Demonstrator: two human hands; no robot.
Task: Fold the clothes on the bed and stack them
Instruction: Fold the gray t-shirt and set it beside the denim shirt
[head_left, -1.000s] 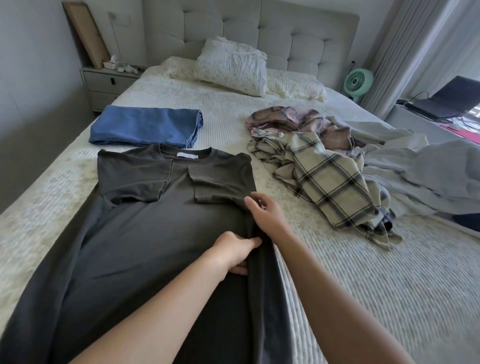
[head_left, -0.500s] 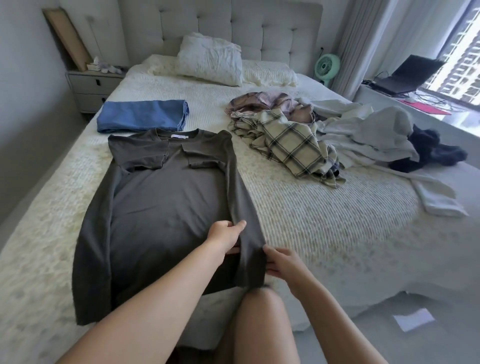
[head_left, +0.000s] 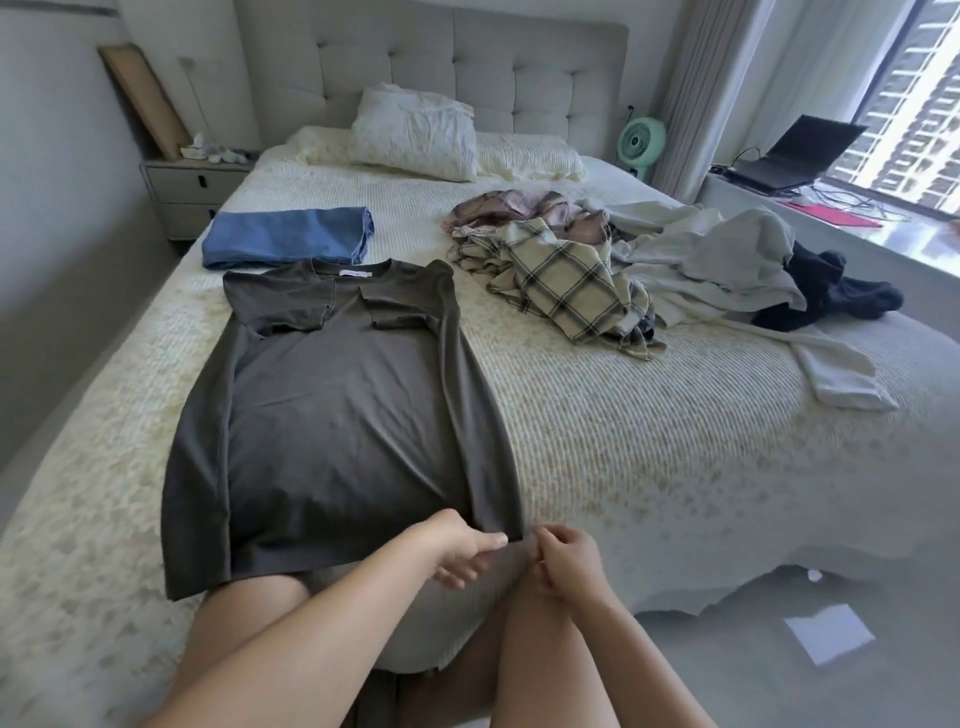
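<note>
A dark grey long dress (head_left: 332, 415) lies flat on the bed (head_left: 649, 467), sleeves and both long sides folded inward. My left hand (head_left: 462, 551) pinches the right corner of its hem at the bed's near edge. Just right of that corner, my right hand (head_left: 566, 561) has its fingers curled and holds nothing. A folded blue garment (head_left: 285, 244) lies beyond the dress's collar. To the right are loose clothes: a plaid shirt (head_left: 566, 280), a pink plaid piece (head_left: 509, 205), pale grey garments (head_left: 727, 260) and a dark item (head_left: 831, 291).
Pillows (head_left: 415, 135) lean on the headboard. A nightstand (head_left: 192, 192) stands at the left and a green fan (head_left: 641, 140) at the right. A laptop (head_left: 795, 156) sits on the window ledge. My knees press against the bed's near edge, and a white paper (head_left: 826, 631) lies on the floor.
The view has pulled back from the dress. Both hands slid down its folded right side to the hem. My right hand has come off the cloth.
</note>
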